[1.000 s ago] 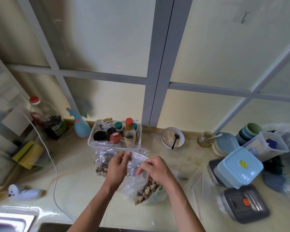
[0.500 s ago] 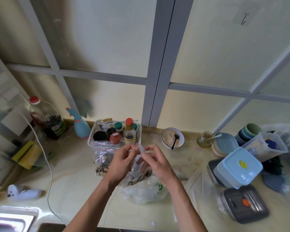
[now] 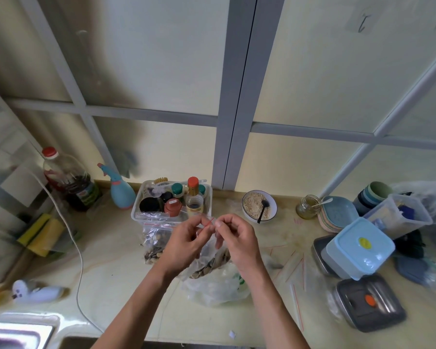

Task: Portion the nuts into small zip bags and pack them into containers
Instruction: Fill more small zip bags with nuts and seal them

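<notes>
A small clear zip bag point(image 3: 213, 258) with nuts in its bottom hangs between my hands above the counter. My left hand point(image 3: 186, 241) and my right hand point(image 3: 233, 238) pinch its red zip strip at the top, fingertips close together. Beneath it lies a crumpled white plastic bag point(image 3: 217, 285). A second zip bag of nuts point(image 3: 155, 241) lies on the counter to the left, in front of the condiment basket. Empty zip bags point(image 3: 293, 270) are spread on the counter to the right. A light-blue lidded container point(image 3: 360, 248) sits atop a grey one, and a grey box with an orange button point(image 3: 369, 302) lies nearer.
A white basket of bottles point(image 3: 171, 200) stands behind my hands. A bowl with a black spoon point(image 3: 259, 205), a jar point(image 3: 307, 206), stacked plates point(image 3: 336, 214) and cups point(image 3: 373, 195) line the back right. An oil bottle point(image 3: 68, 182), a spray bottle point(image 3: 121, 190), sponges point(image 3: 42, 234) and a white cord point(image 3: 77, 248) are left. A sink point(image 3: 18, 332) is at lower left.
Both hands have lifted the small zip bag off the white plastic bag and brought their fingertips together at its red zip strip.
</notes>
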`<state>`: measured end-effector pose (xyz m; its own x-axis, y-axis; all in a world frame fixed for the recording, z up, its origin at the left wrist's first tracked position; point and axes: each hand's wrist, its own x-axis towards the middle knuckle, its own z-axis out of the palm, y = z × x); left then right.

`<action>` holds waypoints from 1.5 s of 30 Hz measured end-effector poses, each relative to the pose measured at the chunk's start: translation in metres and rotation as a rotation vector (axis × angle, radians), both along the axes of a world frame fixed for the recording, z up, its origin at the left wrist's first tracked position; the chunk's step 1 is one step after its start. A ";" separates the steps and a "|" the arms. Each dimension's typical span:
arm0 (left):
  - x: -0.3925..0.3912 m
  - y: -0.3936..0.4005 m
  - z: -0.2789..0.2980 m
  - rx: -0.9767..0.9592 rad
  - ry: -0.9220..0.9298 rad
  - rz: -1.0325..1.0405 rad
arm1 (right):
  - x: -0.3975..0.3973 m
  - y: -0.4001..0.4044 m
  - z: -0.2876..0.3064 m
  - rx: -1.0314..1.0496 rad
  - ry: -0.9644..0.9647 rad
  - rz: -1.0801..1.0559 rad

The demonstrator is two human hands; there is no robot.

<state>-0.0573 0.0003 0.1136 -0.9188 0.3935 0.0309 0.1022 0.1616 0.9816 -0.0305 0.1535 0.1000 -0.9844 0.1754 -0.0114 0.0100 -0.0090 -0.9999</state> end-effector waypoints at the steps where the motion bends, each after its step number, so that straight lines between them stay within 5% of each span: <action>1: -0.001 0.000 -0.001 -0.007 0.000 0.005 | 0.000 0.000 0.000 -0.003 0.000 -0.009; 19: -0.007 0.000 -0.006 -0.099 0.076 0.058 | -0.002 -0.002 0.000 0.302 0.049 0.008; 45: -0.001 0.012 0.004 -0.142 0.137 0.165 | 0.008 -0.005 0.007 0.234 0.042 -0.082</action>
